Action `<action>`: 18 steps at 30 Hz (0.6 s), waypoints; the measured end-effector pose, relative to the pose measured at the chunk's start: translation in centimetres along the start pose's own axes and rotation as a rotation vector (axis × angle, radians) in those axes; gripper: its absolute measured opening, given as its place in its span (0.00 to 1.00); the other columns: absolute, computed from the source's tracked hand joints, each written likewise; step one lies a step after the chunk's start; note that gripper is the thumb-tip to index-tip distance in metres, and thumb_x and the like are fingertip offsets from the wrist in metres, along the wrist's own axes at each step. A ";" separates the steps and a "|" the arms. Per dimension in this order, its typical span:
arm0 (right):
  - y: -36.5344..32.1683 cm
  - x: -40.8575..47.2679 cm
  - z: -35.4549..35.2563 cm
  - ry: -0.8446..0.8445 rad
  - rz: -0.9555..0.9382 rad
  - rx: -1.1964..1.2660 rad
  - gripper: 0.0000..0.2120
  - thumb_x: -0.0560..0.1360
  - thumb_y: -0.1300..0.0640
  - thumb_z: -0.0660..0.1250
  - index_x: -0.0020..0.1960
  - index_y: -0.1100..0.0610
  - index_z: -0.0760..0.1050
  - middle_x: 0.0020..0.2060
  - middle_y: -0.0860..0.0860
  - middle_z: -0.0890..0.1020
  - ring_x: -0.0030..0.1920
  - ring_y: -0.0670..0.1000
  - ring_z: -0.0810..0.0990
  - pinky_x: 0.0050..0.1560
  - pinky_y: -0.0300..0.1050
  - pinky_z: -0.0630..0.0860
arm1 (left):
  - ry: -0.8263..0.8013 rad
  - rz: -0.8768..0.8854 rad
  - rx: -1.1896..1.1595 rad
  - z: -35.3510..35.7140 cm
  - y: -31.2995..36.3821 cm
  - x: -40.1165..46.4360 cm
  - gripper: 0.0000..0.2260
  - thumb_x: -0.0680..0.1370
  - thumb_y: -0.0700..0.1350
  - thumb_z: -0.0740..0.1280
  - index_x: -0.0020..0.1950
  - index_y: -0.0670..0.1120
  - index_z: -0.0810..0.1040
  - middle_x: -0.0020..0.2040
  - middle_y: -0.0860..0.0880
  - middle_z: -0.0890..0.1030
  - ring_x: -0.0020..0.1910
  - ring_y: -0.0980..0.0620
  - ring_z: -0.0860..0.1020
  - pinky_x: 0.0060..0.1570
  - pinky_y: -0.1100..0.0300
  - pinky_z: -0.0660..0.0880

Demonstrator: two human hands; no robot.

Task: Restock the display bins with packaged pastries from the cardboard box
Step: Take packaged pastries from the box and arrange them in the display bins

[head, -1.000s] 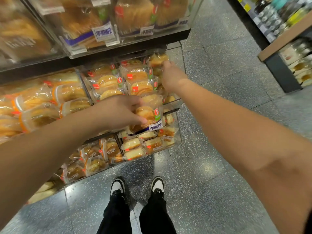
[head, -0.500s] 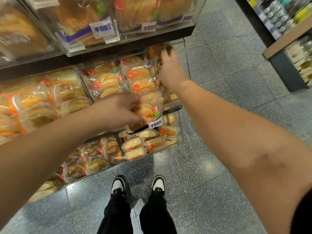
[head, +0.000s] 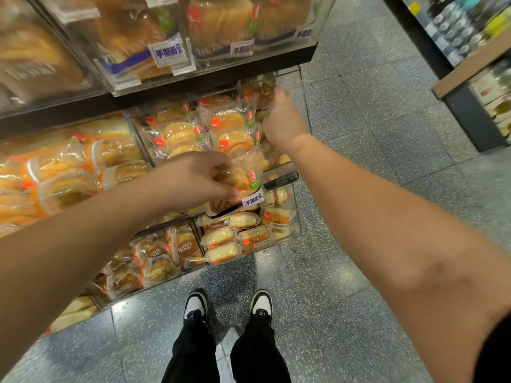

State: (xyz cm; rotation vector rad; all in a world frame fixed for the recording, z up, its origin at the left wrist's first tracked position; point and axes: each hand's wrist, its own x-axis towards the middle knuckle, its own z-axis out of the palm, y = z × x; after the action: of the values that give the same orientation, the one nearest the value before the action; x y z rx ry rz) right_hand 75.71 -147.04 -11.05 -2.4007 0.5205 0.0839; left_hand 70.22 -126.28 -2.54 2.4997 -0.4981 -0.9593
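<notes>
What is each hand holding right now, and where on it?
The left hand grips a packaged pastry by its left side, over the middle bin. The right hand reaches into the bin's far right corner; whether it holds anything cannot be told.

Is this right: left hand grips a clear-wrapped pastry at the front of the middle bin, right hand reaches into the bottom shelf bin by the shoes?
Not quite. The left hand does grip the wrapped pastry at the middle bin's front, but the head view shows the right hand reaching to the far right end of that same middle shelf, under the top shelf, not into the bottom bin near the shoes.
</notes>
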 end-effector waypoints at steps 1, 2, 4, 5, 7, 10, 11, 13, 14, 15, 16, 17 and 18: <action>0.1 0.0 0.0 0.043 0.023 0.023 0.24 0.79 0.67 0.59 0.75 0.58 0.63 0.73 0.55 0.66 0.66 0.56 0.74 0.57 0.44 0.70 | 0.000 -0.003 0.007 0.0 0.0 0.0 0.25 0.74 0.58 0.73 0.69 0.55 0.73 0.60 0.55 0.77 0.54 0.53 0.75 0.52 0.60 0.70; 0.2 0.1 -0.1 0.053 0.030 -0.003 0.22 0.80 0.67 0.58 0.73 0.58 0.66 0.71 0.55 0.68 0.64 0.56 0.75 0.54 0.43 0.69 | 0.001 -0.006 0.014 0.0 -0.1 0.1 0.26 0.74 0.58 0.72 0.70 0.55 0.73 0.59 0.55 0.76 0.53 0.53 0.75 0.52 0.60 0.70; 0.2 0.2 -0.3 -0.035 -0.020 -0.121 0.20 0.80 0.67 0.56 0.70 0.56 0.70 0.68 0.55 0.71 0.63 0.57 0.75 0.58 0.44 0.70 | 0.004 -0.006 0.022 0.1 -0.2 0.1 0.26 0.74 0.58 0.72 0.70 0.55 0.72 0.60 0.55 0.76 0.54 0.53 0.74 0.53 0.60 0.69; 0.0 0.2 -0.6 -0.084 -0.056 -0.177 0.21 0.79 0.67 0.55 0.70 0.56 0.71 0.68 0.56 0.72 0.64 0.57 0.75 0.61 0.46 0.70 | 0.005 -0.006 0.022 0.1 -0.2 0.1 0.26 0.74 0.58 0.72 0.70 0.55 0.72 0.61 0.55 0.76 0.54 0.53 0.74 0.53 0.60 0.69; -0.5 0.3 -1.1 -0.068 -0.121 -0.236 0.21 0.78 0.69 0.54 0.67 0.58 0.73 0.67 0.57 0.72 0.63 0.59 0.74 0.64 0.50 0.70 | 0.012 -0.006 0.021 0.2 -0.2 0.1 0.26 0.74 0.58 0.72 0.70 0.55 0.72 0.58 0.56 0.75 0.54 0.53 0.74 0.53 0.59 0.70; -1.4 1.0 -1.6 -0.053 -0.176 -0.337 0.20 0.79 0.69 0.55 0.68 0.59 0.71 0.67 0.58 0.72 0.64 0.60 0.74 0.65 0.50 0.70 | 0.020 -0.005 0.017 0.3 -0.3 0.2 0.25 0.74 0.58 0.72 0.70 0.54 0.72 0.57 0.55 0.75 0.55 0.52 0.75 0.54 0.58 0.72; -1.5 1.1 -1.7 -0.104 -0.175 -0.373 0.22 0.79 0.68 0.55 0.71 0.58 0.68 0.68 0.57 0.72 0.66 0.59 0.73 0.66 0.50 0.69 | 0.023 -0.006 0.017 0.2 -0.4 0.2 0.25 0.74 0.58 0.72 0.70 0.54 0.73 0.58 0.55 0.76 0.55 0.51 0.75 0.54 0.58 0.72; -1.7 1.2 -2.0 -0.193 -0.144 -0.364 0.26 0.79 0.69 0.55 0.76 0.56 0.64 0.70 0.56 0.71 0.69 0.58 0.71 0.69 0.51 0.68 | 0.029 -0.009 0.020 0.1 -0.4 0.3 0.26 0.74 0.58 0.72 0.70 0.53 0.72 0.59 0.54 0.77 0.55 0.51 0.75 0.54 0.57 0.73; -1.6 1.1 -2.2 -0.209 -0.125 -0.329 0.27 0.79 0.69 0.55 0.77 0.56 0.63 0.72 0.56 0.69 0.70 0.58 0.70 0.70 0.50 0.68 | 0.028 -0.012 0.016 0.1 -0.4 0.3 0.26 0.74 0.58 0.72 0.70 0.53 0.72 0.60 0.53 0.77 0.55 0.51 0.76 0.53 0.57 0.73; -1.6 0.8 -2.4 -0.209 -0.118 -0.295 0.27 0.79 0.70 0.54 0.77 0.56 0.63 0.73 0.56 0.68 0.72 0.58 0.69 0.70 0.50 0.66 | 0.026 -0.013 0.003 0.1 -0.5 0.2 0.26 0.74 0.58 0.72 0.70 0.53 0.72 0.60 0.54 0.76 0.54 0.51 0.76 0.52 0.57 0.73; -1.7 0.4 -2.7 -0.202 -0.118 -0.263 0.27 0.79 0.69 0.54 0.77 0.56 0.62 0.75 0.56 0.66 0.73 0.58 0.67 0.71 0.50 0.64 | 0.023 -0.014 -0.024 0.0 -0.5 0.1 0.27 0.74 0.58 0.72 0.70 0.53 0.72 0.60 0.54 0.76 0.54 0.51 0.76 0.50 0.58 0.71; -1.7 -0.2 -2.9 -0.192 -0.122 -0.232 0.27 0.79 0.69 0.54 0.78 0.56 0.61 0.77 0.55 0.63 0.75 0.57 0.64 0.73 0.49 0.63 | 0.019 -0.016 -0.062 0.0 -0.6 0.0 0.27 0.74 0.58 0.73 0.70 0.54 0.73 0.60 0.55 0.76 0.53 0.52 0.76 0.49 0.59 0.70; -1.7 -1.0 -3.2 -0.176 -0.128 -0.202 0.27 0.80 0.68 0.55 0.78 0.56 0.60 0.78 0.53 0.61 0.76 0.56 0.63 0.73 0.48 0.61 | 0.018 -0.017 -0.106 -0.2 -0.6 -0.1 0.26 0.73 0.59 0.73 0.69 0.55 0.73 0.60 0.55 0.77 0.51 0.53 0.77 0.48 0.59 0.70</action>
State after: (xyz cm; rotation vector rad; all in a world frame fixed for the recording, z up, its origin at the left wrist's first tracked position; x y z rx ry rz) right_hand 75.24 -147.54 -7.37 -2.5857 0.2877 0.3017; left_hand 70.35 -125.68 -2.65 2.4191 -0.4099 -0.9438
